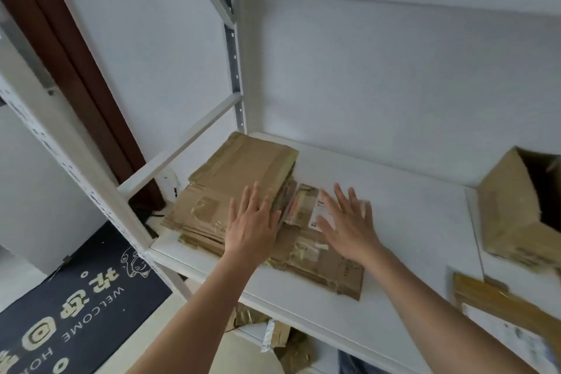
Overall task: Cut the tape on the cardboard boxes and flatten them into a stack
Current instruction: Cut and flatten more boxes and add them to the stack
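Observation:
A stack of flattened cardboard boxes [239,170] lies at the left end of a white shelf [409,222], with strips of tape on the top piece. My left hand [252,225] lies flat on the stack's right front part, fingers straight and spread. My right hand [346,225] hovers with straight fingers over a lower flattened piece [328,267] that bears a white label [318,212] and sticks out to the right. An upright open cardboard box [510,209] stands at the shelf's right end. No cutting tool is in view.
Another taped box with a label [498,313] sits at the front right corner. More cardboard scraps [282,340] lie on the shelf below. White metal shelf posts [233,70] frame the left side. A dark welcome mat [76,313] lies on the floor to the left.

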Available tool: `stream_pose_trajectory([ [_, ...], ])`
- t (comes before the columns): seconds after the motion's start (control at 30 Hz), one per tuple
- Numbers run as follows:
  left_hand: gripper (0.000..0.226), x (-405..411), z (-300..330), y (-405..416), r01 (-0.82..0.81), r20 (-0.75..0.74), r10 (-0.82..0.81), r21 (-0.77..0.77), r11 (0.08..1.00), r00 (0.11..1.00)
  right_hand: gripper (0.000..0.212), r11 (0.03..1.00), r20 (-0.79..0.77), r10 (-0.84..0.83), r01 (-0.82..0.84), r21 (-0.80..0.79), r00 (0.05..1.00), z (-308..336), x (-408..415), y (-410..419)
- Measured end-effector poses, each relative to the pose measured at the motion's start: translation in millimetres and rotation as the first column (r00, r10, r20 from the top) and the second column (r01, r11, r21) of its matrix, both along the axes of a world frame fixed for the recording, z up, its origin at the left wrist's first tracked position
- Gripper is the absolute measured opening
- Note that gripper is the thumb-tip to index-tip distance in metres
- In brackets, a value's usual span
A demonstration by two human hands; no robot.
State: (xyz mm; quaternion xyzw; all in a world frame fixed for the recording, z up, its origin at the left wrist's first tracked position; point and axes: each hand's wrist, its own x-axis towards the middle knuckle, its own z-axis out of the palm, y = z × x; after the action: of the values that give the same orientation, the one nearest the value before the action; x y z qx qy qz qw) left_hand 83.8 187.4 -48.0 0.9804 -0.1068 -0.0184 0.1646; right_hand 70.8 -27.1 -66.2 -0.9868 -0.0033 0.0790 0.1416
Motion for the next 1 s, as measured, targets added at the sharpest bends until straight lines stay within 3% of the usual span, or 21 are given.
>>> stream_pose_trajectory([
  [0.2, 0.055, -87, -15, -130, 0.168, -0.157, -0.178, -0.075, 0.983, 0.971, 0.06, 0.97, -0.099, -0.243, 0.243, -0.008, 0.965, -27, -123, -144],
  [0.33, 0.058, -139, -35, -217, 0.232, -0.35, -0.279, -0.171, 0.958, 0.894, 0.064, 0.935, -0.187, -0.352, 0.356, -0.013, 0.917, -50, -189, -230],
  [0.47, 0.061, -174, -49, -276, 0.123, -0.484, -0.217, -0.22, 0.968, 0.848, 0.074, 0.92, -0.256, -0.381, 0.39, -0.014, 0.889, -62, -234, -282],
  [0.53, 0.061, -184, -55, -296, -0.044, -0.551, -0.121, -0.276, 0.96, 0.826, 0.079, 0.922, -0.236, -0.376, 0.388, 0.004, 0.896, -67, -247, -292],
  [0.63, 0.039, -191, -59, -312, -0.268, -0.647, -0.007, -0.326, 0.907, 0.762, 0.082, 0.923, -0.198, -0.369, 0.383, 0.037, 0.908, -71, -257, -297],
  [0.7, 0.02, -193, -57, -314, -0.263, -0.637, -0.014, -0.339, 0.904, 0.771, 0.084, 0.927, -0.195, -0.353, 0.371, 0.06, 0.915, -68, -257, -300],
  [0.87, 0.03, -174, -17, -302, -0.143, -0.495, -0.117, -0.458, 0.878, 0.861, 0.098, 0.936, -0.118, -0.305, 0.321, 0.144, 0.945, -37, -232, -305],
  [0.93, 0.032, -160, 2, -288, -0.13, -0.437, -0.115, -0.491, 0.861, 0.892, 0.077, 0.9, -0.073, -0.332, 0.339, 0.275, 0.941, -18, -216, -295],
  [1.0, 0.033, -146, 12, -268, -0.173, -0.332, -0.016, -0.529, 0.831, 0.943, 0.038, 0.859, -0.008, -0.354, 0.328, 0.392, 0.935, -3, -199, -278],
])
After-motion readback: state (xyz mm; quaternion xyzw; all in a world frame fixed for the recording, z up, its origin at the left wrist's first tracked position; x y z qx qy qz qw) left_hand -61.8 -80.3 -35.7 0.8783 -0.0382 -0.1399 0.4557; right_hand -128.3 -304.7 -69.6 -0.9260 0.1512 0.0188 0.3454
